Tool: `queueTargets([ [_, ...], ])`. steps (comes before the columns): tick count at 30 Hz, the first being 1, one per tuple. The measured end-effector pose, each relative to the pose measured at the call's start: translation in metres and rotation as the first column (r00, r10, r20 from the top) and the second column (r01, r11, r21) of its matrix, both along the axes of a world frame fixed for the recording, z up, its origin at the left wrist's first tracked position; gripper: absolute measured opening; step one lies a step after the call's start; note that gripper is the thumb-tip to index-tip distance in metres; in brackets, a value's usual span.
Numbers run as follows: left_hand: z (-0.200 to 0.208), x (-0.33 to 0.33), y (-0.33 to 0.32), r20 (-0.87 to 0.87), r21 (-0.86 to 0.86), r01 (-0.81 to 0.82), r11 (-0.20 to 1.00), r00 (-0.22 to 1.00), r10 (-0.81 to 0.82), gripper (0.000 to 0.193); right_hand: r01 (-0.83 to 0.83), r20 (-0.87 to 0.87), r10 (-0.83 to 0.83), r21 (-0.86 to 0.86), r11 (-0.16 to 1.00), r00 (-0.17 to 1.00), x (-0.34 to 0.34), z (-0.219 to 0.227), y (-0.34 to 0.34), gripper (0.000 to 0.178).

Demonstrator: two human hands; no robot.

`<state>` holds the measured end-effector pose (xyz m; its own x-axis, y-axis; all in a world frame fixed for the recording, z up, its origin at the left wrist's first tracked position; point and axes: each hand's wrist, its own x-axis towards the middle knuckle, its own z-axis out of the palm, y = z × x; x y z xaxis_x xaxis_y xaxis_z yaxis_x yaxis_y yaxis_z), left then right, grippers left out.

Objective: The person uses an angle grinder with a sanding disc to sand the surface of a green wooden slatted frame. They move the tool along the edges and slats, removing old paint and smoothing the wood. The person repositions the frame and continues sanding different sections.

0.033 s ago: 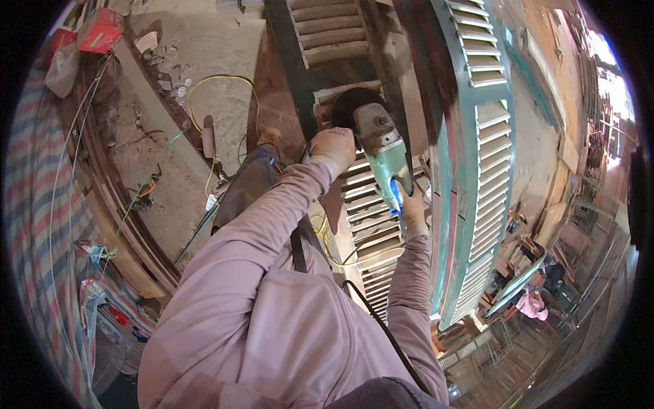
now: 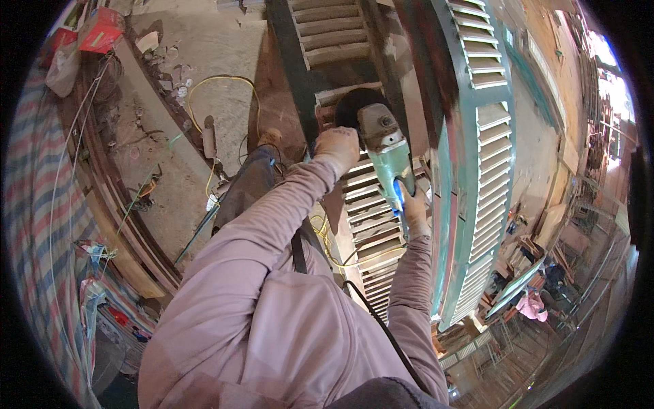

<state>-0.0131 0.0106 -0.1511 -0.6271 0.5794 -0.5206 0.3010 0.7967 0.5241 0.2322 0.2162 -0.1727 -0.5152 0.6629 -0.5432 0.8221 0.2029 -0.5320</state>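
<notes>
A green angle grinder (image 2: 392,161) with a grey head lies across a louvred shutter panel (image 2: 373,233) in front of me. Its dark round disc (image 2: 356,105) is at the far end, over the dark crosspiece between two sets of slats; whether it touches the wood I cannot tell. My left hand (image 2: 338,144) is closed in a fist beside the grinder's head, where its side handle sits hidden in my fingers. Wrapped round the rear of the body, by a blue part, is my right hand (image 2: 414,204).
A second green louvred shutter (image 2: 492,143) stands on edge at the right. Yellow cable (image 2: 225,77) loops over the concrete floor (image 2: 235,51) at the left, near long planks (image 2: 136,235). Striped sheeting (image 2: 41,177) and a red box (image 2: 101,31) are farther left.
The grinder and both my hands have shifted slightly to the right. My grip on it looks the same.
</notes>
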Motion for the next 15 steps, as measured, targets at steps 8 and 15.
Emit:
queueTargets([
  [8, -0.009, -0.018, 0.052, -0.041, 0.098, 0.086, 0.991, 0.996, -0.082, 0.026, 0.098, -0.110, -0.101, -0.034, 0.995, 0.989, -0.028, 0.026, 0.011, 0.079],
  [15, -0.020, -0.029, 0.023, -0.101, 0.085, 0.029, 0.996, 0.995, -0.020, 0.028, 0.036, -0.002, -0.036, 0.040, 0.999, 0.999, -0.032, 0.009, -0.009, 0.089],
])
